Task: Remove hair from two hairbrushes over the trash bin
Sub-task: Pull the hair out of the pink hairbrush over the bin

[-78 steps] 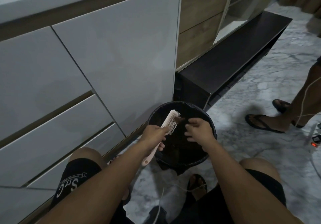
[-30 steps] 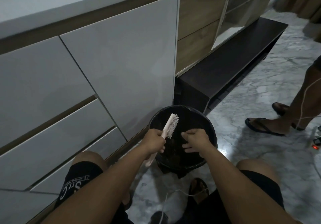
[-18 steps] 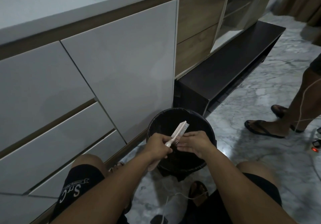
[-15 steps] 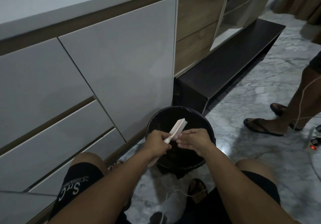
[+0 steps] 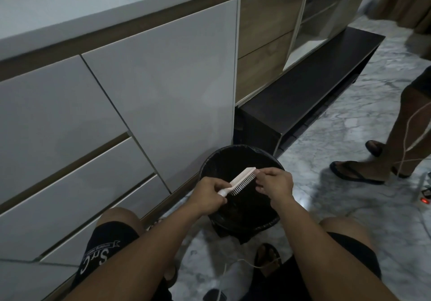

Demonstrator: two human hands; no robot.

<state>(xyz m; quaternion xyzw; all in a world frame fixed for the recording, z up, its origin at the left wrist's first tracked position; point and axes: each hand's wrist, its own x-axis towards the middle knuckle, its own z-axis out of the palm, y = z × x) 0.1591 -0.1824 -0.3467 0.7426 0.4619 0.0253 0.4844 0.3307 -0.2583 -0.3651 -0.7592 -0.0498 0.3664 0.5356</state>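
A pale pink hairbrush [image 5: 242, 179] hangs over the black-lined trash bin [image 5: 210, 160], turned on its side with the bristles facing right and down. My left hand [image 5: 208, 197] is closed around its handle. My right hand [image 5: 276, 182] has its fingertips pinched at the bristles near the brush's far end. Any hair between those fingers is too small to make out. Only this one brush is in view.
White drawer fronts [image 5: 116, 114] stand close on the left of the bin. A low dark bench [image 5: 310, 90] runs behind it. Another person's legs in sandals [image 5: 356, 172] stand on the marble floor at right, near a power strip [image 5: 424, 199]. My knees flank the bin.
The brush has rolled from bristles facing me to lying on its side. My right hand came up from the bin's mouth to the bristles and slid toward the brush's tip.
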